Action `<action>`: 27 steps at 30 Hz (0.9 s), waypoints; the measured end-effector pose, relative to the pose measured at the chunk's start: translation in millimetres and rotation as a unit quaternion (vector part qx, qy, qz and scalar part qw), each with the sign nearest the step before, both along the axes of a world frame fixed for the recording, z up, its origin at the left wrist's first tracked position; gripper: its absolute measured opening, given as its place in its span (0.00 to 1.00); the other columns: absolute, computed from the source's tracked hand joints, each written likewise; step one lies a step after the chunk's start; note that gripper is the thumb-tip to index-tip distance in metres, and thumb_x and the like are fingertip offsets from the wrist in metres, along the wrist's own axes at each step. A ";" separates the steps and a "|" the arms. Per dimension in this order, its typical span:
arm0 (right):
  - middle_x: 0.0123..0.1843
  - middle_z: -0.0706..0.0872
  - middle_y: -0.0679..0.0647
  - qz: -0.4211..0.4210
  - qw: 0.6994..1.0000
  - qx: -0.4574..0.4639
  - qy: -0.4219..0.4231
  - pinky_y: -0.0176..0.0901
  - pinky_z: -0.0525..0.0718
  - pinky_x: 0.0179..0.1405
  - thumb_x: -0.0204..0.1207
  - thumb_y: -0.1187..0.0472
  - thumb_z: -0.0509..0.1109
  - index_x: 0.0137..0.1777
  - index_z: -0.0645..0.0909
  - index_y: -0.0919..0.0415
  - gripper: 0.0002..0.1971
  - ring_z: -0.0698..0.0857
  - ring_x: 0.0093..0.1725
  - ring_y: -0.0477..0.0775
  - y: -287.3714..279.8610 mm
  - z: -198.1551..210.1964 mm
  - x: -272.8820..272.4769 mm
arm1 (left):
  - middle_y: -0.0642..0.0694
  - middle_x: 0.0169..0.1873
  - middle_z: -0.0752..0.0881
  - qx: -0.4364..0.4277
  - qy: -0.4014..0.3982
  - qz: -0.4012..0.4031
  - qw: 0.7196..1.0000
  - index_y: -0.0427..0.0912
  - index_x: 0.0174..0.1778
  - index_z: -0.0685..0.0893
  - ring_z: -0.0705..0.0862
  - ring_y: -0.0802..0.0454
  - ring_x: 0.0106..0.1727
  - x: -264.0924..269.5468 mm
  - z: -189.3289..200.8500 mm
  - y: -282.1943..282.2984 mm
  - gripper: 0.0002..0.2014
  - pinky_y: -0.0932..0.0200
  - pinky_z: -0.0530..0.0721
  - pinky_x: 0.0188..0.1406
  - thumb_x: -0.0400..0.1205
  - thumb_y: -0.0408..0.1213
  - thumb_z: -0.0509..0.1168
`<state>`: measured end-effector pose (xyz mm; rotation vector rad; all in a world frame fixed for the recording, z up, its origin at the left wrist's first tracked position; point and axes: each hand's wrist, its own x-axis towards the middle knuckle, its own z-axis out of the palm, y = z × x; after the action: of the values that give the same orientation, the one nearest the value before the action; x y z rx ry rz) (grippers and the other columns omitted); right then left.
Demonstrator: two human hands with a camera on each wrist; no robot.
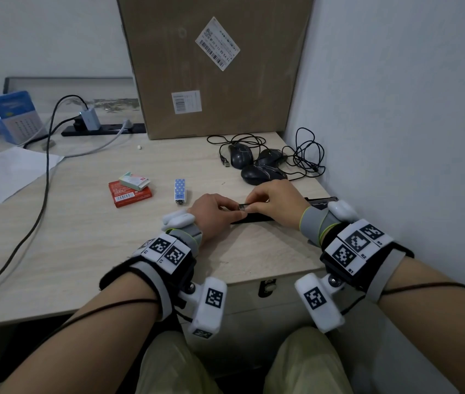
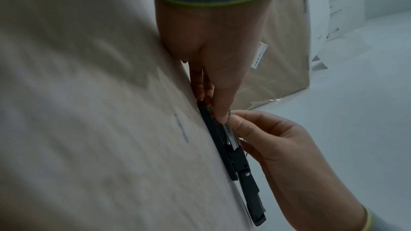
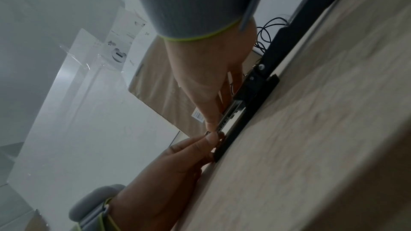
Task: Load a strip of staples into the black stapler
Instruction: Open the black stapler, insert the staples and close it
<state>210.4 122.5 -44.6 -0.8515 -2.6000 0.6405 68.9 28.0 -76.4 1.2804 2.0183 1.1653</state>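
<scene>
head view from above, both wrist views close (shared stapler (image 1: 257, 218))

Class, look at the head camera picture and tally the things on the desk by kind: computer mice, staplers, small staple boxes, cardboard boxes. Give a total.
Computer mice: 3
Staplers (black stapler, dotted mini stapler): 2
Small staple boxes: 2
Cardboard boxes: 1
Total: 8

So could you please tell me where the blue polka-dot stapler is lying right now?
In the head view, the blue polka-dot stapler lies on the desk, left of the hands, between the red staple box and the left hand.
</scene>
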 end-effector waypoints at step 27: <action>0.45 0.90 0.51 0.026 0.999 0.021 -0.022 0.39 0.81 0.47 0.73 0.58 0.73 0.43 0.87 0.58 0.05 0.85 0.48 0.49 2.2 4.9 3.8 | 0.53 0.31 0.87 -0.001 0.009 0.005 1.000 0.58 0.28 0.85 0.83 0.54 0.35 -0.6 -1.8 1.1 0.07 0.53 0.84 0.45 0.66 0.50 0.77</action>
<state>214.2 124.7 -39.7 -0.7950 -2.6729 0.5861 68.4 29.1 -78.2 1.2853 2.0414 1.1602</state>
